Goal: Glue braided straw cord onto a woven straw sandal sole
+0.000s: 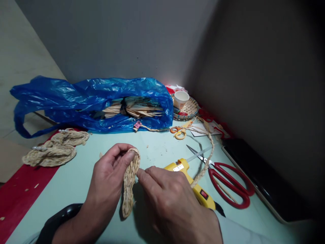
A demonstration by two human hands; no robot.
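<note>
A narrow sole-shaped piece of braided straw (pixel 128 186) hangs upright above the table. My left hand (pixel 111 173) pinches its top end between thumb and fingers. At its right edge, my right hand (pixel 167 196) is closed, thumb and forefinger gripping the rim. Just beyond the right hand lies a yellow hot glue gun (pixel 207 200) with a glue stick poking out of its back. A long straw braid (pixel 207 164) runs over the glue gun and passes behind my right hand; its near end is hidden.
Large red-handled scissors (pixel 230 188) lie right, beside a black flat-screened device (pixel 256 179). Behind are a blue plastic bag (pixel 76 91) of dried straw, small orange-yellow scissors (pixel 180 135) and a woven basket (pixel 193 108) holding a paper cup (pixel 181 99). Braided straw slippers (pixel 54 152) lie left.
</note>
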